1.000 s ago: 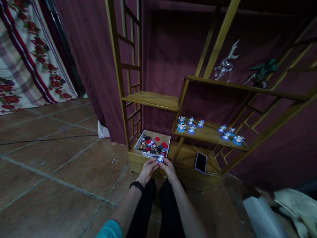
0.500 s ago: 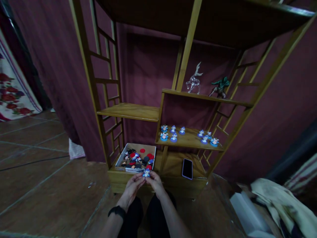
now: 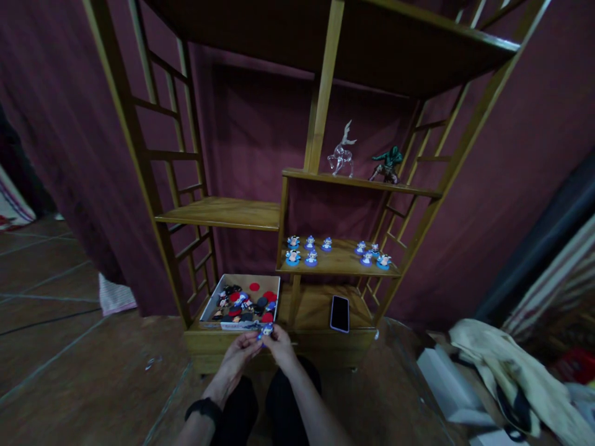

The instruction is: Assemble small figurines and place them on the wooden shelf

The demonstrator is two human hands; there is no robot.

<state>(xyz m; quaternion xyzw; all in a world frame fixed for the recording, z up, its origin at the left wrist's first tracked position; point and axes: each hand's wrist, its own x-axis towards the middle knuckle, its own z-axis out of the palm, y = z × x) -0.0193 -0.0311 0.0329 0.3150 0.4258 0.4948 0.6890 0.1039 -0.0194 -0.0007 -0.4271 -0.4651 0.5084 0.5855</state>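
Observation:
Both of my hands are closed round one small blue-and-white figurine (image 3: 266, 331), just in front of the box. My left hand (image 3: 242, 351) grips it from the left, and my right hand (image 3: 281, 345) has it from the right. The figurine looks tilted; my fingers cover part of it. Behind it, an open cardboard box (image 3: 210, 305) holds loose figurines and red and black discs in a jumble. Several similar figurines (image 3: 311, 257) stand on round blue or purple bases on the small shelf (image 3: 341, 263), in a left and a right group.
A phone (image 3: 339, 314) lies on the cabinet's lower board. A clear deer figure (image 3: 342, 155) and a dark green figure (image 3: 388, 165) stand on the shelf above. Wooden posts (image 3: 326, 87) frame the shelves. On the floor at right are a white box (image 3: 450, 387) and pale cloth (image 3: 502, 353).
The figurine has turned and tilted between my fingers, its base now toward the left. My view has swung a little to the right, so the shelves appear further left.

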